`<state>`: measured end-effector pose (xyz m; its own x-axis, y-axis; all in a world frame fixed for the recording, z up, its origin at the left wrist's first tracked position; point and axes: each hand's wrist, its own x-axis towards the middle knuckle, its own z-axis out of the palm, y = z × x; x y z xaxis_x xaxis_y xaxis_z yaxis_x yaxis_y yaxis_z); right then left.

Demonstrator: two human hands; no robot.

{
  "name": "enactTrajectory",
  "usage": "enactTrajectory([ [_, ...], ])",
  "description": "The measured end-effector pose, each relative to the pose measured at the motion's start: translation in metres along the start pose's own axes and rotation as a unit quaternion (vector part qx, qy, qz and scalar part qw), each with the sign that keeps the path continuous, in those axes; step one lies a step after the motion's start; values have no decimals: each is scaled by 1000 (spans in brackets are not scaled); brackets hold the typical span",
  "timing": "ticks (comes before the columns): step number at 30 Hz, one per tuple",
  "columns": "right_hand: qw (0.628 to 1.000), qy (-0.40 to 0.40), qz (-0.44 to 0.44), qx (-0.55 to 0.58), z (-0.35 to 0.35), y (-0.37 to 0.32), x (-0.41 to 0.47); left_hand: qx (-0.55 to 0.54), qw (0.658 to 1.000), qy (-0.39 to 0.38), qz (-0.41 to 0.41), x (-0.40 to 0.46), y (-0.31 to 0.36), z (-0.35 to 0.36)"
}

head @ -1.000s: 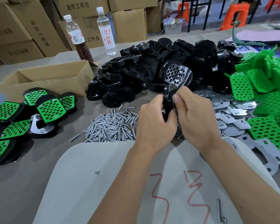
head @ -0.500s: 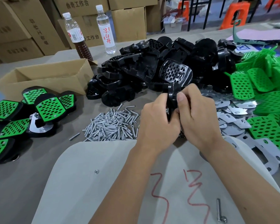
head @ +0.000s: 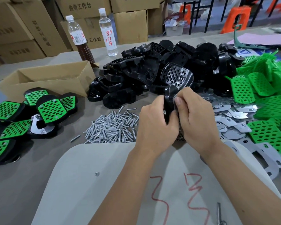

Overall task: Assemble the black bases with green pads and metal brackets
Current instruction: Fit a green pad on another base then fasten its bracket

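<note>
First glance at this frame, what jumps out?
Both hands meet at centre, the left hand and right hand gripping one black base held on edge. Behind them sprawls a big heap of black bases, with bright green pads piled at right. A spill of silver screws lies just left of the hands, and finished green-topped units sit far left.

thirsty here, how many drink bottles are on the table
2. A bottle with brown liquid stands behind the open cardboard box; a clear water bottle stands right of it, near the black bases pile.
</note>
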<state>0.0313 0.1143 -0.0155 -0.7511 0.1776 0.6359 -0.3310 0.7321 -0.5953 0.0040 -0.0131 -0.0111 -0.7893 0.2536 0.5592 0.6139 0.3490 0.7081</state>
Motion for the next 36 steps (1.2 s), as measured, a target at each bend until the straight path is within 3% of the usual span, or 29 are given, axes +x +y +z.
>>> enactTrajectory([
  [8, 1000, -8, -3, -11, 0, -2, 0, 0, 1000, -8, -5, 1, -2, -2],
  [18, 995, 77, 61, -11, 3, -13, 1, 50, 998, -28, 35, 1, 4, 0],
  [27, 999, 30, 18, 21, 7, -8, -5, 57, 992, 68, -89, 1, -1, 3],
  [36, 998, 26, 0, 52, 8, -8, -3, 47, 990, 86, -100, 4, -1, 2],
])
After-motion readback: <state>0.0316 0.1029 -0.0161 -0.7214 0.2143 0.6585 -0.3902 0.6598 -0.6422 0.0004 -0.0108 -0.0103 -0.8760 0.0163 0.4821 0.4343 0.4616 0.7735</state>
